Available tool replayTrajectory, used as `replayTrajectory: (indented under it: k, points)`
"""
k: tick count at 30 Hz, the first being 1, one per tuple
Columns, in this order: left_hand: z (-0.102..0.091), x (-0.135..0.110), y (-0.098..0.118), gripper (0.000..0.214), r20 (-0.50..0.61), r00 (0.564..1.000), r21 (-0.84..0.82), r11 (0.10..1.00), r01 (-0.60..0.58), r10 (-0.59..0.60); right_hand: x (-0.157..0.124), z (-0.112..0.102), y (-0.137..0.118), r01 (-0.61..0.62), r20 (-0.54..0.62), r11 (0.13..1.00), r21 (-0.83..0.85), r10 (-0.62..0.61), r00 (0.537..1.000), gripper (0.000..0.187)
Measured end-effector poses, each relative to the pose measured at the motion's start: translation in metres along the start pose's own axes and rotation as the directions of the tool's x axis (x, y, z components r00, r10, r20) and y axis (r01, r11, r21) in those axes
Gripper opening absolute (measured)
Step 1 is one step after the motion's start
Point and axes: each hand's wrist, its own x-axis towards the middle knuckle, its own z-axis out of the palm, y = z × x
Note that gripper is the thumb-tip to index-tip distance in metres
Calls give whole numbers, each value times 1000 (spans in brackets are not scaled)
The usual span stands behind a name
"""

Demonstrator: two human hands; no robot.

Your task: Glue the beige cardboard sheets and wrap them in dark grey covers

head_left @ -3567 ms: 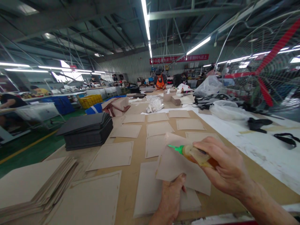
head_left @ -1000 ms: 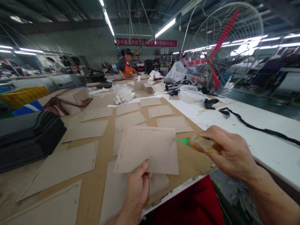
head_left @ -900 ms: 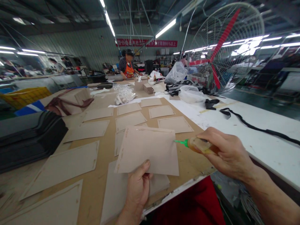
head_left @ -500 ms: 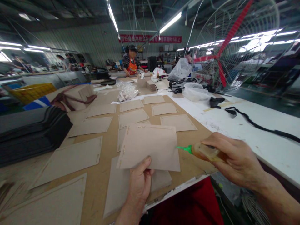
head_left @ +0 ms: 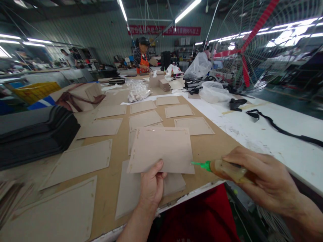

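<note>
My left hand (head_left: 152,183) grips a beige cardboard sheet (head_left: 163,151) at its near edge, thumb on top. Streaks of glue show along the sheet's left and far edges. In my right hand (head_left: 262,178) is a glue bottle (head_left: 227,169) with amber contents, lying on its side. Its green nozzle (head_left: 200,164) points left, with the tip at the sheet's right edge; whether it touches I cannot tell. Below the held sheet lies a stack of similar sheets (head_left: 126,198), partly covered by my left hand and the sheet.
Several glue-edged cardboard sheets (head_left: 80,161) are spread over the brown board (head_left: 106,188). A pile of black padded pieces (head_left: 37,134) stands at left. Clear plastic bags (head_left: 138,90), a black strap (head_left: 280,129) and a large fan (head_left: 242,50) are beyond. A co-worker (head_left: 142,57) stands at the far end.
The glue bottle's tip has moved slightly toward the near end of the sheet's right edge. The view has shifted a little. Across the table, the co-worker has straightened and now holds a brownish piece.
</note>
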Motion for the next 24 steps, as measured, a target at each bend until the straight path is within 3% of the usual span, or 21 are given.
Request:
replayTrajectory:
  k: [5, 13, 18, 21, 24]
  points:
    - [0, 0, 0, 42, -21, 1000, 15, 1000, 11, -11, -3, 0, 0, -11, 65, 998, 54, 8, 998, 20]
    - [0, 1, 1, 37, -15, 1000, 16, 1000, 4, -4, -5, 2, -2, -22, 40, 994, 107, 18, 999, 20]
    - [2, -1, 1, 33, -17, 1000, 5, 1000, -9, 9, -14, 6, 0, -84, 2, 986, 142, 85, 996, 23]
    - [3, 0, 2, 34, -37, 999, -13, 1000, -25, 25, -31, 8, 1, -193, -50, 961, 199, 207, 977, 17]
    - [6, -2, 8, 33, -68, 997, -25, 999, -33, 31, -59, 9, 0, -348, -198, 893, 286, 411, 890, 17]
